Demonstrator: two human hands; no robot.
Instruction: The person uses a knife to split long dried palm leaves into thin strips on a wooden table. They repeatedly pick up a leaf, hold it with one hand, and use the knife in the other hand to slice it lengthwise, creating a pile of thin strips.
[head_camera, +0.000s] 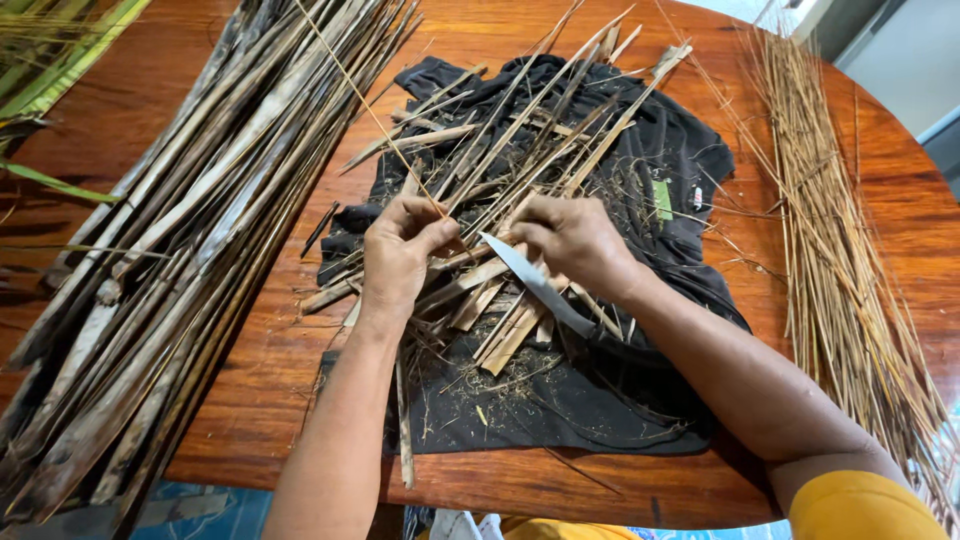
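left hand (400, 245) pinches a thin midrib (375, 115) over the dark cloth (600, 400) at the bench's centre; right hand (570, 240) is closed on a knife (530, 280); the blade, angled toward the left fingers, could slip and cut them.

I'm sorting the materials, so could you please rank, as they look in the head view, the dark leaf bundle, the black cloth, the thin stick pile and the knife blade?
1. Dark leaf bundle
2. Black cloth
3. Thin stick pile
4. Knife blade, in the right hand
Bundle and cloth look close; cloth partly covered.
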